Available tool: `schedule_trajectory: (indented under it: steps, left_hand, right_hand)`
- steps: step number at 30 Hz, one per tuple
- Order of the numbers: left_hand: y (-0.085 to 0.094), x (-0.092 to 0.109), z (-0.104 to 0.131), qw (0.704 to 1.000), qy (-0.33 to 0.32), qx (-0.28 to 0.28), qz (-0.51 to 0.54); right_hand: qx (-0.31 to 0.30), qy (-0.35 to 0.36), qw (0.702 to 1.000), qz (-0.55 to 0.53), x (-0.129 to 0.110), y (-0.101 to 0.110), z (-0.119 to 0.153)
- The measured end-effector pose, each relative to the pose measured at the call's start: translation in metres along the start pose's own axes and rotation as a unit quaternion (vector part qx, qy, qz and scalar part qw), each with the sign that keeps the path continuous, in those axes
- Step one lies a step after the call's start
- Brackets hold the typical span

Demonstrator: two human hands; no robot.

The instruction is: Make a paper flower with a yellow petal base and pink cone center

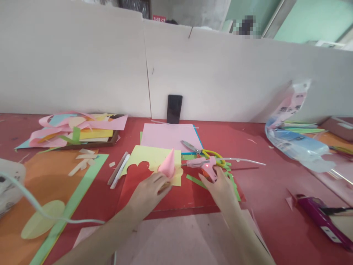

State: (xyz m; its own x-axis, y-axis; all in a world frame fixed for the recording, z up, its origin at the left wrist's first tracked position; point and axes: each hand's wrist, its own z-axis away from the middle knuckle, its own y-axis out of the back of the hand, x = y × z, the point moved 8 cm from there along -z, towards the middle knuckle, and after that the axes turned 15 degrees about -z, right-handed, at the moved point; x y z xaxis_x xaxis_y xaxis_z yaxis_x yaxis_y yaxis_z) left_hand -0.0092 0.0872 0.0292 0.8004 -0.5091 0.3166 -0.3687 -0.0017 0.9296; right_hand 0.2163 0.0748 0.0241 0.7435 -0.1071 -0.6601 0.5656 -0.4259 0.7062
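Note:
My left hand [154, 189] is closed on the lower edge of a pink paper cone [168, 165], whose tip points up. Its fingers are curled, and the cone's base is partly hidden behind them. Under it lies pale yellow paper [146, 156] with scalloped shapes cut out. My right hand [219, 184] is at the handle of a pink glue gun [200, 162], thumb and fingers apart, with the fingertips against the handle's right side. The gun's nozzle points left, a red light glows on its body, and a clear glue stick [248, 161] extends from its rear.
Yellow-handled scissors [211, 152] lie just behind the glue gun. A black phone [174, 109] leans on the white partition [110, 66]. Paper scraps [79, 129] fill a tray at left, near two pens [120, 171]. At right are a plastic bag [300, 141] and a purple tool [321, 219].

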Motion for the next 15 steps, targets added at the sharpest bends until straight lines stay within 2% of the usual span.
schedule_trajectory:
  steps: [4, 9, 15]
  left_hand:
    - [-0.003, 0.009, 0.001, 0.997, -0.064, 0.009, -0.033]
    - [-0.007, 0.014, 0.000, 0.992, -0.094, 0.005, -0.083]
    - [-0.007, 0.025, 0.000, 0.976, -0.146, 0.006, -0.161]
  right_hand:
    - [0.041, -0.038, 0.998, -0.022, 0.015, 0.013, -0.006]
    - [0.069, -0.077, 0.994, -0.047, 0.022, 0.029, -0.008]
    - [0.036, -0.076, 0.994, -0.066, 0.017, 0.022, -0.007]
